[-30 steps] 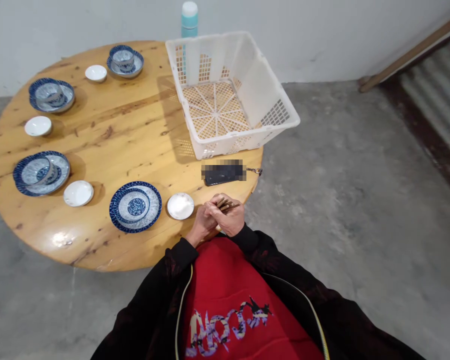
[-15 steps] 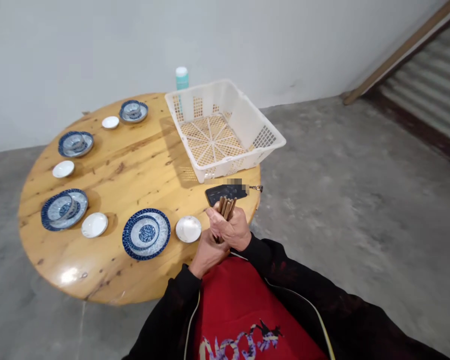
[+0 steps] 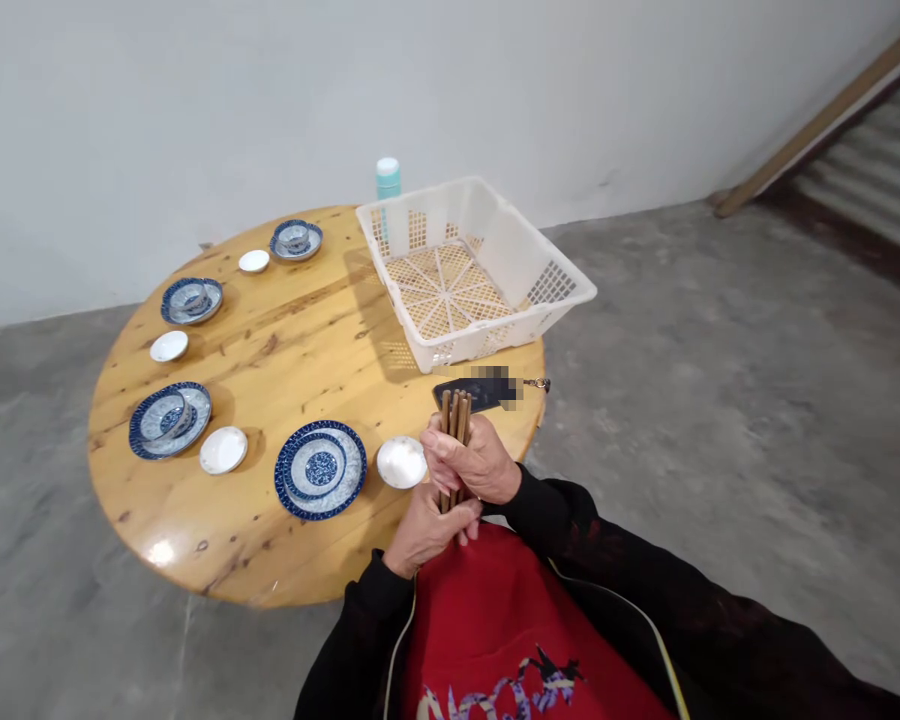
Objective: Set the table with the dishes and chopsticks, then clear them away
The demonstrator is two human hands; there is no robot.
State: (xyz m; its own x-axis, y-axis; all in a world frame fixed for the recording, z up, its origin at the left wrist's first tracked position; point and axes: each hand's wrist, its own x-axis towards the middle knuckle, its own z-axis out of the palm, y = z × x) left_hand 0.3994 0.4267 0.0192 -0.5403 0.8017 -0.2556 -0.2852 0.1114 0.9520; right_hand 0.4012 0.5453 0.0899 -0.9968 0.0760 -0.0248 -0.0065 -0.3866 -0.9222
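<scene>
My red shirt [image 3: 487, 590] closest, black sleeves either side. Left hand [image 3: 422, 530] closed around the lower part of a bundle of brown sticks [image 3: 461, 418], nearest my chest. Right hand [image 3: 491, 462] wrapped around the same bundle higher up, thumb across it. Both hands gripping, neither free; can't count the sticks, fingers hide some.

Key relation: the bundle is in my grip at the near edge of the round wooden counter [image 3: 247, 560], long axis running away from my chest, upper ends pointing at the phone [image 3: 469, 393]. Exact tilt can't tell. Left hand is at the lower ends, right hand nearer the upper ones and the phone.

White dish [image 3: 402, 464] just left of the hands; can't tell if touching. Left of that, a blue-and-white plate [image 3: 356, 465] with a bowl [image 3: 321, 467] in it. Phone lies just beyond the hands, strap [image 3: 538, 383] at its right end. Farther, white crate [image 3: 487, 343], to the left three more plate-bowl sets with white dishes. Cyan bottle [image 3: 388, 180] behind the crate, then wall [image 3: 195, 120].
</scene>
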